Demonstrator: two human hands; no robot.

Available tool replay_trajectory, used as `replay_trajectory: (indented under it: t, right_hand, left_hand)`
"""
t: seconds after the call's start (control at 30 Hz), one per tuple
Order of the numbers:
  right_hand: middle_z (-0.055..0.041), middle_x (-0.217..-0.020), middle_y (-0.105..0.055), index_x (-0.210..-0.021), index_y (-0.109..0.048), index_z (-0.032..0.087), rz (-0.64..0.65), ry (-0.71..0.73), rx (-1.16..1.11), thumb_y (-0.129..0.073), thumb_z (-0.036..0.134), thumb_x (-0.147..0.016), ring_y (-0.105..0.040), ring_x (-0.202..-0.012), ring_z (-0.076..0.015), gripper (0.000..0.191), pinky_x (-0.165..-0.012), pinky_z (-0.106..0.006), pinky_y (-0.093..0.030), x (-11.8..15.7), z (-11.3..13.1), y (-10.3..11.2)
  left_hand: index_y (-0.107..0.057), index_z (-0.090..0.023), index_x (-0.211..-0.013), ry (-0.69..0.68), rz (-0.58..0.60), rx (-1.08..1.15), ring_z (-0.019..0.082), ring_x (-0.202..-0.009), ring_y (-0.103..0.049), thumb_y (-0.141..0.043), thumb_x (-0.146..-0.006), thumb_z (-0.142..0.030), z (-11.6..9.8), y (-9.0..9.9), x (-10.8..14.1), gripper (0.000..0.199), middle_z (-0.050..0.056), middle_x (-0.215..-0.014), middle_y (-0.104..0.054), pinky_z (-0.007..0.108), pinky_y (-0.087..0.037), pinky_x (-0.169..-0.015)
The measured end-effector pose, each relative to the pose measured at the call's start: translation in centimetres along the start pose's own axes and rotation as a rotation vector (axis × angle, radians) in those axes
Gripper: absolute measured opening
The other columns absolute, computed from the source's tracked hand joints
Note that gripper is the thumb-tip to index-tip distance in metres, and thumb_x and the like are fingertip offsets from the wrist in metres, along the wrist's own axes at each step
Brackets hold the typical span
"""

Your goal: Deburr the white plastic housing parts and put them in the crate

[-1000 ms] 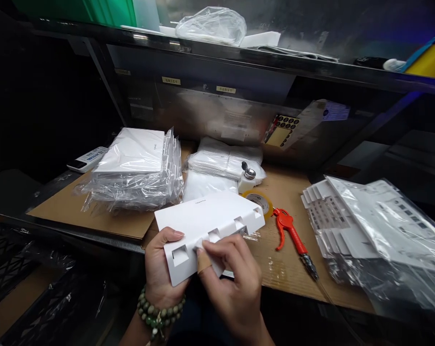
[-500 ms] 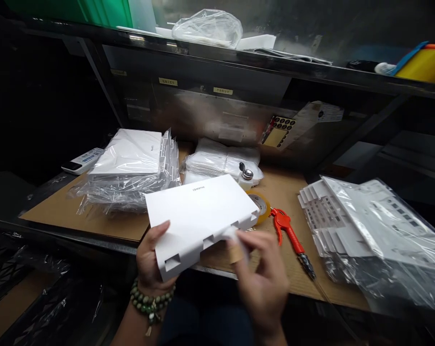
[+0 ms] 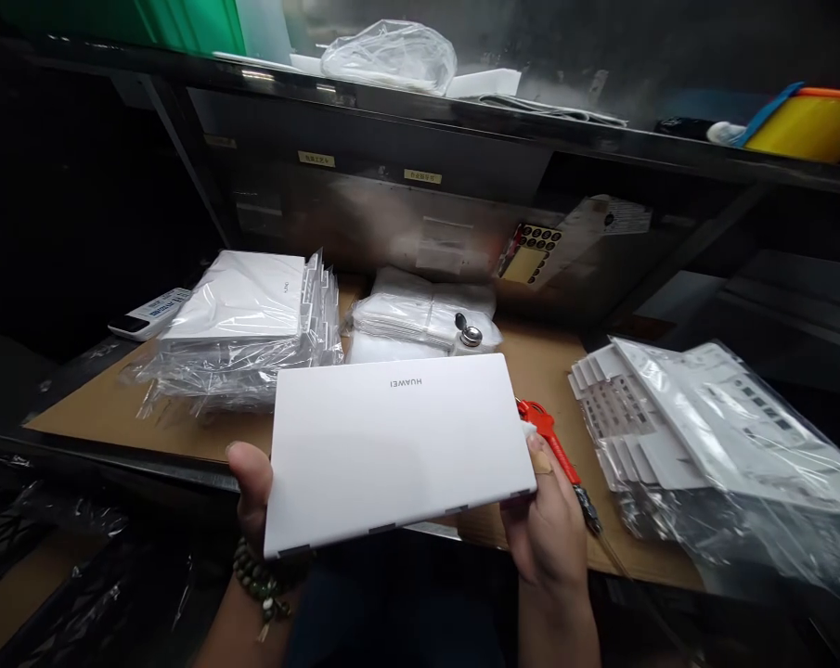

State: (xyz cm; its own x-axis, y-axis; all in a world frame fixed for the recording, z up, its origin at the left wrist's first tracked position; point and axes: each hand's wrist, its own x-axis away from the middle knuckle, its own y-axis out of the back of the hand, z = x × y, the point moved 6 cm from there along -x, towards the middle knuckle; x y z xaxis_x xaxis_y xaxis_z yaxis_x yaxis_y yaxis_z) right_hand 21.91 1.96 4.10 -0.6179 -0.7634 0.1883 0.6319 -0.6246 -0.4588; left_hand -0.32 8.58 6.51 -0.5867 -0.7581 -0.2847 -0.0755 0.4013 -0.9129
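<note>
A white plastic housing panel (image 3: 398, 445) lettered HUAWEI, upside down to me, is held up above the bench edge with its broad face towards me. My left hand (image 3: 252, 492) grips its left end, thumb along the side and the other fingers hidden behind. At the right end, my right hand (image 3: 549, 510) is closed on the panel's edge. A bit of white cloth or tissue (image 3: 529, 429) shows at its fingertips, and a tan bandage wraps one finger. Just beyond that hand lies a red air blow gun (image 3: 546, 429), partly covered.
Stacked bagged white panels (image 3: 242, 301) stand at left, beside a white handheld device (image 3: 148, 315). Folded clear bags (image 3: 420, 311) and a metal-topped dispenser bottle (image 3: 470, 336) sit behind the panel. More bagged white parts (image 3: 712, 417) lie at right. A shelf (image 3: 392, 109) crosses above.
The panel has turned to face me more squarely, its slotted lower edge now seen nearly edge-on. My right hand has moved from that edge to the right end. The tape roll is now hidden.
</note>
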Motion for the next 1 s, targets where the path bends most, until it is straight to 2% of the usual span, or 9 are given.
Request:
replay_trajectory:
  t: [0.1, 0.3, 0.43, 0.6, 0.7, 0.8, 1.0]
  right_hand:
    - [-0.0038, -0.116, -0.076, -0.125, -0.069, 0.023, -0.029, -0.04, -0.031, -0.075, 0.052, -0.085, -0.072, -0.095, -0.0197, 0.05, -0.082, -0.031, -0.059, 0.1, -0.3, 0.2]
    - [-0.0004, -0.106, -0.077, -0.124, -0.069, 0.025, -0.107, -0.054, -0.043, -0.08, 0.053, -0.079, -0.071, -0.088, -0.0162, 0.054, -0.078, -0.027, -0.059, 0.4, -0.2, 0.7]
    - [-0.0011, -0.105, -0.077, -0.121, -0.07, 0.023, -0.116, -0.047, -0.039, -0.079, 0.054, -0.079, -0.071, -0.092, -0.0175, 0.053, -0.08, -0.028, -0.06, 0.5, -0.2, 1.0]
    - [-0.0022, -0.109, -0.078, -0.125, -0.068, 0.023, -0.134, -0.014, 0.008, -0.076, 0.053, -0.083, -0.074, -0.087, -0.0191, 0.053, -0.076, -0.031, -0.061, 0.3, -0.4, 1.8]
    - [-0.0003, -0.105, -0.078, -0.125, -0.068, 0.024, -0.122, 0.004, 0.0, -0.075, 0.051, -0.085, -0.073, -0.083, -0.0169, 0.049, -0.075, -0.029, -0.06, 0.3, -0.4, 2.0]
    - [0.0015, -0.096, -0.077, -0.125, -0.068, 0.023, -0.145, 0.003, -0.04, -0.077, 0.048, -0.084, -0.07, -0.074, -0.0142, 0.048, -0.074, -0.027, -0.06, 0.5, -0.4, 2.3]
    - [0.0021, -0.092, -0.075, -0.124, -0.068, 0.022, -0.135, 0.013, -0.063, -0.076, 0.048, -0.085, -0.067, -0.073, -0.0127, 0.047, -0.075, -0.027, -0.059, 0.8, -0.1, 2.2]
  left_hand:
    - [-0.056, -0.036, -0.142, -0.005, 0.006, 0.023, 0.032, -0.141, -0.048, -0.035, -0.083, -0.088, 0.1, -0.3, 0.0, 0.082, -0.002, -0.13, -0.072, 0.05, -0.021, -0.126]
    - [-0.05, -0.037, -0.147, 0.011, 0.037, 0.127, 0.031, -0.128, -0.061, -0.036, -0.087, -0.083, -0.4, 1.3, 0.8, 0.077, -0.002, -0.143, -0.061, 0.047, -0.027, -0.124]
    - [-0.053, -0.038, -0.144, -0.036, -0.084, -0.007, 0.033, -0.135, -0.054, -0.038, -0.085, -0.085, -0.8, 2.3, 1.0, 0.077, -0.002, -0.133, -0.069, 0.051, -0.03, -0.122]
    - [-0.061, -0.036, -0.138, 0.04, -0.286, -0.176, 0.037, -0.138, -0.05, -0.05, -0.08, -0.084, -0.4, 2.8, 1.9, 0.076, 0.002, -0.125, -0.074, 0.053, -0.038, -0.117]
    - [-0.067, -0.034, -0.131, 0.06, -0.362, -0.239, 0.039, -0.136, -0.052, -0.054, -0.076, -0.085, -0.7, 3.7, 2.5, 0.076, 0.004, -0.124, -0.075, 0.053, -0.042, -0.114]
    - [-0.072, -0.032, -0.123, 0.061, -0.408, -0.263, 0.039, -0.135, -0.053, -0.055, -0.077, -0.084, -0.9, 4.1, 2.8, 0.072, 0.004, -0.12, -0.076, 0.052, -0.045, -0.112]
    - [-0.075, -0.031, -0.116, 0.034, -0.433, -0.317, 0.041, -0.13, -0.058, -0.071, -0.076, -0.07, -1.2, 2.9, 2.5, 0.056, 0.003, -0.109, -0.08, 0.052, -0.049, -0.108]
